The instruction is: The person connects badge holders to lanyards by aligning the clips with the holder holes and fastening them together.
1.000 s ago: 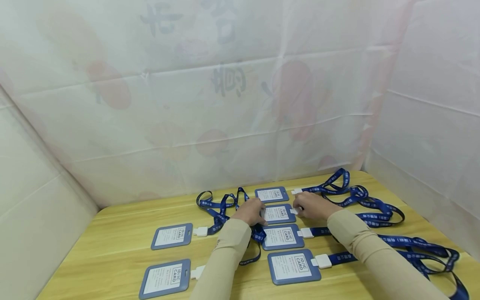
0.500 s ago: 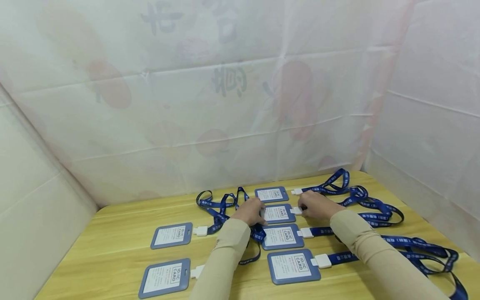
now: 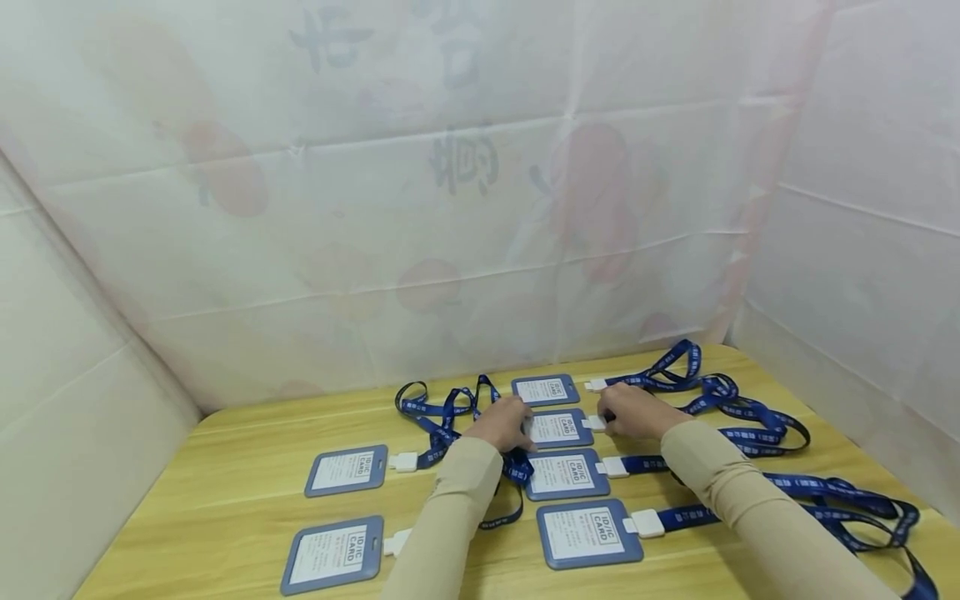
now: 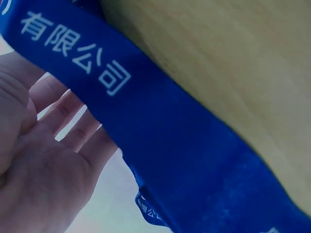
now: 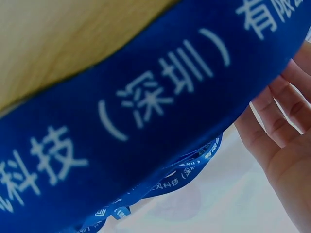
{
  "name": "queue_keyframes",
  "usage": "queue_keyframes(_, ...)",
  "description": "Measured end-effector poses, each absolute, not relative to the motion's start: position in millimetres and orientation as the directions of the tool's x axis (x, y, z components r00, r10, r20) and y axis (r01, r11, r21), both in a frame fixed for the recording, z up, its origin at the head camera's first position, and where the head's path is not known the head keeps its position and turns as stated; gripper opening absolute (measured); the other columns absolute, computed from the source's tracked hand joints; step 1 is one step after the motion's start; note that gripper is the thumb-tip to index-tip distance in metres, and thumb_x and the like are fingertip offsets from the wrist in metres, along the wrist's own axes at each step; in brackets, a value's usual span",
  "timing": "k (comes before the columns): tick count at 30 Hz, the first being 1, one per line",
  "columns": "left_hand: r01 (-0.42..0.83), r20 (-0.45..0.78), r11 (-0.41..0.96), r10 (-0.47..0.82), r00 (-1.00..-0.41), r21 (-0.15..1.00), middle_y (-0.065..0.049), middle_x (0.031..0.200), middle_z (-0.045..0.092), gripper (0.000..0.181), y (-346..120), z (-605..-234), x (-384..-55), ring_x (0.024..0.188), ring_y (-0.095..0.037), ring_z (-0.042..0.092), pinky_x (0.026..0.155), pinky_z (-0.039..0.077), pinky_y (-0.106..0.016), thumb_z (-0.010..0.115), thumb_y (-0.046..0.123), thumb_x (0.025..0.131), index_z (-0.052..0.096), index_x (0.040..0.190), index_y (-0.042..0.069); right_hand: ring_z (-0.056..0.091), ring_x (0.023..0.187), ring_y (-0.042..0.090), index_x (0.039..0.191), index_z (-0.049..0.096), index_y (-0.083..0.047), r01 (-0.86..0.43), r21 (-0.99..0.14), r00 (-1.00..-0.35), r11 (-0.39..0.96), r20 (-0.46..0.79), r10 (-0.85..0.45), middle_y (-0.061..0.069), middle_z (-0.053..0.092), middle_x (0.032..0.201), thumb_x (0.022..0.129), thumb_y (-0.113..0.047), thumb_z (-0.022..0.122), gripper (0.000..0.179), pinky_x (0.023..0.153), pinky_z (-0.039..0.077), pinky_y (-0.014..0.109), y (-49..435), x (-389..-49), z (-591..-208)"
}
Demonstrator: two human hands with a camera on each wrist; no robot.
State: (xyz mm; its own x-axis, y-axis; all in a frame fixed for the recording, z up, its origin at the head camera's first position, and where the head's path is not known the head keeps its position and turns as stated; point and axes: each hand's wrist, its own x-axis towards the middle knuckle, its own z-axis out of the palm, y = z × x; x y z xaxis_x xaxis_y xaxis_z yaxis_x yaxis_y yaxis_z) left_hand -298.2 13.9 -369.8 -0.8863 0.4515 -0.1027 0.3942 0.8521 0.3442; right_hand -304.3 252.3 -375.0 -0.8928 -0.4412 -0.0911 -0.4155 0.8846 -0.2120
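Observation:
Several blue-framed ID card holders lie flat, each with a white clip and navy lanyard. My left hand (image 3: 501, 422) grips the left end of the second holder from the back (image 3: 561, 427) in the right column, with finger and thumb at its edges. At that holder's other end, my right hand (image 3: 633, 410) pinches the lanyard just beyond the white clip (image 3: 595, 423). Lanyard straps (image 4: 160, 116) cross close before the left wrist camera, partly covering that hand's fingers. A printed lanyard (image 5: 146, 102) likewise fills much of the right wrist view; both sets of fingertips are hidden there.
Another holder (image 3: 545, 389) lies behind, and two more, a middle one (image 3: 567, 473) and a front one (image 3: 589, 533), lie nearer. Two holders, one back (image 3: 347, 471) and one front (image 3: 332, 554), sit at left. Pale cloth (image 3: 450, 250) hangs behind the wooden table (image 3: 225, 467).
My right hand has shifted slightly right from the white clip onto the lanyard, leaving the clip showing. My left hand stays at the holder's left end.

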Motion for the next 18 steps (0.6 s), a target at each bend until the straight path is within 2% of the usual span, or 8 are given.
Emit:
queue_keyframes(7,0.434,-0.116,0.840,0.491,-0.863,0.326,-0.005,0.102,0.064,0.041,15.2,-366.4,-299.8,0.085,-0.014,0.055,0.080,0.052,-0.026,0.090,0.020,0.079,0.075,0.113,0.001,0.054,0.079,0.017,0.092,0.076,-0.005,-0.413,-0.213,-0.891,0.885,-0.109,-0.442,0.003,0.066,0.092,0.084,-0.004,0.081,0.009,0.075,0.052,0.038,252.8,-302.7,-372.9)
queue_keyframes(11,0.432,-0.144,0.843,0.494,-0.857,0.320,-0.005,0.104,0.063,0.040,16.2,-364.7,-300.0,0.085,-0.014,0.055,0.082,0.052,-0.027,0.089,0.022,0.080,0.074,0.111,0.002,0.057,0.083,0.018,0.095,0.075,-0.005,-0.407,-0.236,-0.884,0.882,-0.143,-0.446,0.003,0.066,0.094,0.085,-0.004,0.079,0.011,0.081,0.054,0.041,254.6,-303.0,-371.1)
queue_keyframes(14,0.430,-0.170,0.847,0.496,-0.852,0.312,-0.006,0.111,0.065,0.044,14.5,-359.8,-300.8,0.091,-0.014,0.058,0.087,0.053,-0.029,0.087,0.026,0.083,0.072,0.118,0.003,0.058,0.086,0.019,0.099,0.074,-0.004,-0.409,-0.253,-0.878,0.877,-0.153,-0.454,0.004,0.067,0.097,0.084,-0.002,0.079,0.016,0.084,0.054,0.043,257.0,-305.2,-369.1)
queue_keyframes(18,0.423,-0.191,0.849,0.493,-0.849,0.316,-0.008,0.127,0.063,0.053,11.5,-350.9,-305.3,0.110,-0.019,0.060,0.097,0.051,-0.033,0.081,0.032,0.089,0.066,0.132,0.005,0.058,0.084,0.020,0.102,0.074,-0.001,-0.424,-0.258,-0.872,0.868,-0.141,-0.468,0.004,0.067,0.095,0.084,-0.002,0.079,0.019,0.080,0.055,0.041,261.1,-310.0,-365.7)
